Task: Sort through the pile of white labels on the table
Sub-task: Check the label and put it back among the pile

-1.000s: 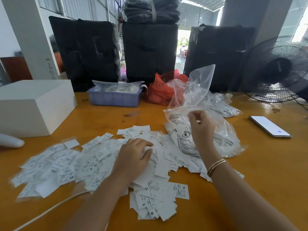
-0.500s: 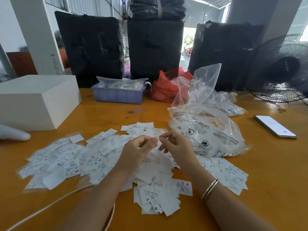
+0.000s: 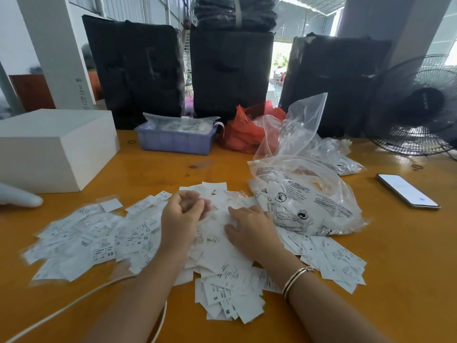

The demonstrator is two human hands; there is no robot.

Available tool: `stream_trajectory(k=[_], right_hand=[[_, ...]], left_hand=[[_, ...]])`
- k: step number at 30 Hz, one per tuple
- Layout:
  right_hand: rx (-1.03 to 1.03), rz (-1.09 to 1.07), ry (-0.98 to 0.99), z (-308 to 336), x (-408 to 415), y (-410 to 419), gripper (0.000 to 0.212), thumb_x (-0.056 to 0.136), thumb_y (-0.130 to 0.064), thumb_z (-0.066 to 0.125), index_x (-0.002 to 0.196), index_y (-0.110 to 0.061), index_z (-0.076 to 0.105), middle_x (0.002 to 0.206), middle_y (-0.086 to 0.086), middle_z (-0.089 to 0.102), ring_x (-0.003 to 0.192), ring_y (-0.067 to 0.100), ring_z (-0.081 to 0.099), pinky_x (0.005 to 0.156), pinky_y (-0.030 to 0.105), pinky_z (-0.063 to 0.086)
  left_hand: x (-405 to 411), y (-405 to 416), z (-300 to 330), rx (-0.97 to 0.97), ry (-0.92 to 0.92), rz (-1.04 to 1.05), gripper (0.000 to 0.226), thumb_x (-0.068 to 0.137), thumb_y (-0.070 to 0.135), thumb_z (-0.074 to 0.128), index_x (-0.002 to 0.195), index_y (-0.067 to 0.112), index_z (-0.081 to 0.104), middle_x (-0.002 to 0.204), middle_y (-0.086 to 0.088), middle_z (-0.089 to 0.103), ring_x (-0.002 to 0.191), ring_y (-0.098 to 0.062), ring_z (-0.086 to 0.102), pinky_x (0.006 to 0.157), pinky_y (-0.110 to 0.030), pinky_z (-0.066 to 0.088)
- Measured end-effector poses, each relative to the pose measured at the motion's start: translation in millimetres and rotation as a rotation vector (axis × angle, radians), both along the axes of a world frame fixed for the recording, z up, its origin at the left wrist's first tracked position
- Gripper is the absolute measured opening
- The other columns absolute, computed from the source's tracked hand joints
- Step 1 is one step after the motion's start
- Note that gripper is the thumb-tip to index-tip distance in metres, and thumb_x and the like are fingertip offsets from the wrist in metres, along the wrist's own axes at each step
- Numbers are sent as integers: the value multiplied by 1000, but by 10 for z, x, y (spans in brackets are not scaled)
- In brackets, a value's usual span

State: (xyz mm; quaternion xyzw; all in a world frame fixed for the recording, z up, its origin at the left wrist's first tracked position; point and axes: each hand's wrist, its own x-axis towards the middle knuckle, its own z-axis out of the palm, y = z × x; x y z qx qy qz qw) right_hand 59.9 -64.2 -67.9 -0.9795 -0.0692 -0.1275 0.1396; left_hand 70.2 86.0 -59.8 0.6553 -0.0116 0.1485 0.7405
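Her left hand (image 3: 183,214) hangs just above the heap with fingers curled in; whether it pinches a label I cannot tell. Her right hand (image 3: 249,227) lies flat, fingers spread, pressing on the white labels (image 3: 138,233) beneath it. Out from both hands the labels sprawl loose across the desk (image 3: 395,268), sizes XS, M, S and L mixed together, with no tidy stacks that I can make out. To my eye the sorting has barely begun. Beyond her right hand sits a printed clear plastic bag (image 3: 304,201), with a phone (image 3: 408,194) farther out.
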Motion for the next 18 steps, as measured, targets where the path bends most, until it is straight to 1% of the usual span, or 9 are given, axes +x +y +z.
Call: stream_trajectory(k=[3,5,7,9,11,13,15,16,18], right_hand=[[-41,6,-28,29,-4,49,29,93,-30,41,103,-14,64,102,2,65,99,22,52,93,36,37],[15,14,-42,36,0,43,30,95,-26,42,99,-12,68,97,3,67,93,21,56,90,35,40],[103,22,-71,32,-2,20,32,98,-26,42,89,-8,68,84,2,66,81,21,58,79,31,42],[182,18,-113,35,-20,4,36,100,-27,41,76,-10,61,70,0,59,69,18,54,68,29,36],[295,-5,-154,41,-27,-6,37,101,-29,42,82,-8,66,73,2,63,69,15,54,67,27,39],[557,-36,-187,57,-28,-22,35,99,-30,45,91,-7,71,62,-4,60,58,3,47,60,15,36],[974,-77,-176,106,-32,-50,27,97,-31,48,95,-19,73,47,-10,46,43,2,35,48,13,29],[1158,-107,-161,127,-36,-74,23,96,-33,50,95,-28,72,50,-9,48,44,2,36,49,14,30],[1393,-160,-116,160,-47,-110,21,94,-36,52,91,-32,73,64,-8,62,56,4,52,55,18,41]], left_hand=[[12,13,-13,4,-8,7,21,90,7,61,100,26,62,84,9,74,82,-6,71,70,-20,56],[17,17,-17,10,-12,9,23,89,8,63,101,28,63,85,10,74,83,-5,70,69,-19,57],[19,16,-15,-1,-2,12,24,87,9,66,100,28,64,86,8,73,82,-7,71,66,-18,56],[19,8,-17,-12,11,23,23,85,11,69,99,28,65,87,5,72,79,-8,71,61,-16,54],[11,-2,-13,-5,13,31,22,84,13,70,99,29,64,87,4,72,76,-7,71,57,-12,52],[0,-8,-4,-25,18,9,22,85,11,69,99,28,64,85,4,71,76,-7,71,57,-12,51],[-3,-7,9,-80,38,-49,25,86,6,67,102,25,63,86,3,70,79,-9,71,60,-14,53],[-4,-6,14,-90,51,-77,27,86,4,65,104,25,63,86,4,70,81,-9,71,61,-15,53],[-9,-9,22,-102,78,-135,31,87,2,63,106,26,62,84,8,71,83,-10,71,67,-19,54]])
